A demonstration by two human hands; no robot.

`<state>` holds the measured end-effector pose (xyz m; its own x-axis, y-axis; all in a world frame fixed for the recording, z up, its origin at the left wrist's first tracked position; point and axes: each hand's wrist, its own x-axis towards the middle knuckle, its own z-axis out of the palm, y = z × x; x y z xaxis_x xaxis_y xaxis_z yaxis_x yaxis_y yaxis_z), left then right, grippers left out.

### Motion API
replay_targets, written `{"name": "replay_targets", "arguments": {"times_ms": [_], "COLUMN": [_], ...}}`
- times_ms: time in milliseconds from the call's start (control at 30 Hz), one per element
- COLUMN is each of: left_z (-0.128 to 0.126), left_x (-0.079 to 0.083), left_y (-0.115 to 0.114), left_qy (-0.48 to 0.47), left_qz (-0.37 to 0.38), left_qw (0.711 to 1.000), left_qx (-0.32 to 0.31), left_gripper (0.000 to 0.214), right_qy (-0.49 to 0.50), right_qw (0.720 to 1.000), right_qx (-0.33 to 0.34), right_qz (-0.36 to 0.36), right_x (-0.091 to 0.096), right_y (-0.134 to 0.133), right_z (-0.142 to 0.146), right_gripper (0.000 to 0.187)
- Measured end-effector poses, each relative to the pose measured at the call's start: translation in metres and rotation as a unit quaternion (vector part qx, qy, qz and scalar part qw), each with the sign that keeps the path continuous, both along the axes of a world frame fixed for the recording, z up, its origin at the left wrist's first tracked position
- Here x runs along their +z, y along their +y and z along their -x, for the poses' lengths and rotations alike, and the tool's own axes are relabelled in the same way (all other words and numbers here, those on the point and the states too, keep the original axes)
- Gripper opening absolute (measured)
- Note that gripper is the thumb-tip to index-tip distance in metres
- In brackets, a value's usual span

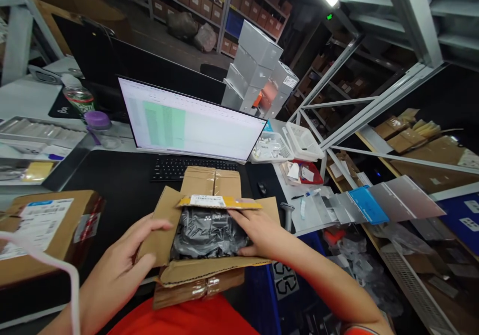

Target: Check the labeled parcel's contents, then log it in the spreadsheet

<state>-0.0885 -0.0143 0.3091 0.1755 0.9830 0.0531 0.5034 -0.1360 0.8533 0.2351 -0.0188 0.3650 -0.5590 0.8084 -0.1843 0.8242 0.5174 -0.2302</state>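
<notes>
An opened cardboard box (220, 265) sits in front of me with its flaps spread. Inside lies a black package in clear plastic wrap (209, 230), with pale lettering on its far part. My right hand (258, 230) reaches in over the right side and grips the package, fingers on its far part and thumb at its near right corner. A flat yellow piece with a white label (207, 200) lies across the box's far side, touching my right fingers. By the left flap, my left hand (130, 250) is open, thumb and forefinger apart; its other fingers are partly hidden.
Behind the box stand a keyboard (164, 168) and a lit monitor (194, 125). A taped, labelled carton (75, 215) is at left. To the right are a mouse (262, 189), a handheld scanner (287, 215) and white baskets (305, 143). A pale cable (56, 260) crosses the lower left.
</notes>
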Motion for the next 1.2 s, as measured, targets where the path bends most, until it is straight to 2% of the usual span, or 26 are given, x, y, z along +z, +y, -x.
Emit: {"name": "replay_targets", "arguments": {"times_ms": [67, 133, 267, 333, 433, 500, 633, 733, 800, 900, 967, 1033, 1133, 1200], "left_z": [0.000, 0.002, 0.008, 0.010, 0.008, 0.005, 0.001, 0.001, 0.003, 0.004, 0.003, 0.002, 0.004, 0.009], "left_x": [0.001, -0.002, -0.014, -0.020, -0.021, -0.019, -0.016, -0.021, -0.025, -0.025, -0.021, -0.016, -0.016, -0.023], "left_y": [-0.003, -0.006, -0.010, -0.012, -0.017, -0.019, -0.022, -0.021, -0.020, -0.018, -0.016, -0.014, -0.005, 0.003], "left_qy": [0.002, -0.003, -0.033, -0.066, -0.100, -0.110, -0.118, -0.109, -0.099, -0.084, -0.070, -0.053, -0.017, 0.027], "left_qz": [-0.012, -0.001, 0.055, 0.076, 0.080, 0.077, 0.088, 0.084, 0.065, 0.026, 0.001, -0.022, -0.055, -0.088], "left_qw": [1.000, 1.000, 0.998, 0.995, 0.991, 0.991, 0.987, 0.989, 0.993, 0.996, 0.997, 0.997, 0.996, 0.992], "left_qx": [0.010, 0.015, -0.004, 0.006, 0.020, 0.027, 0.057, 0.049, 0.028, 0.014, 0.032, 0.052, 0.073, 0.085], "left_gripper": [0.036, 0.036, 0.041, 0.046, 0.051, 0.053, 0.055, 0.056, 0.057, 0.057, 0.056, 0.057, 0.059, 0.059], "right_qy": [-0.018, -0.038, -0.099, -0.130, -0.146, -0.139, -0.058, 0.005, 0.007, -0.001, 0.024, 0.063, 0.146, 0.218], "right_qw": [0.999, 0.998, 0.993, 0.990, 0.989, 0.989, 0.995, 0.997, 0.997, 0.998, 0.996, 0.986, 0.952, 0.926], "right_qx": [-0.030, -0.049, -0.050, -0.047, -0.038, -0.043, -0.077, -0.080, -0.075, -0.067, -0.070, -0.093, -0.155, -0.219], "right_qz": [0.010, 0.018, 0.035, 0.032, 0.005, -0.014, -0.036, -0.023, -0.002, -0.001, -0.048, -0.126, -0.218, -0.218], "right_x": [-0.005, -0.007, -0.001, 0.003, 0.005, 0.002, -0.011, -0.018, -0.019, -0.020, -0.022, -0.023, -0.021, -0.014], "right_y": [0.012, 0.021, 0.032, 0.033, 0.033, 0.033, 0.029, 0.025, 0.025, 0.027, 0.025, 0.018, 0.004, -0.002], "right_z": [0.002, 0.003, 0.013, 0.020, 0.027, 0.026, 0.017, 0.011, 0.009, 0.011, 0.012, 0.010, 0.001, -0.008], "right_gripper": [0.128, 0.132, 0.114, 0.109, 0.109, 0.099, 0.073, 0.084, 0.090, 0.078, 0.069, 0.067, 0.068, 0.069]}}
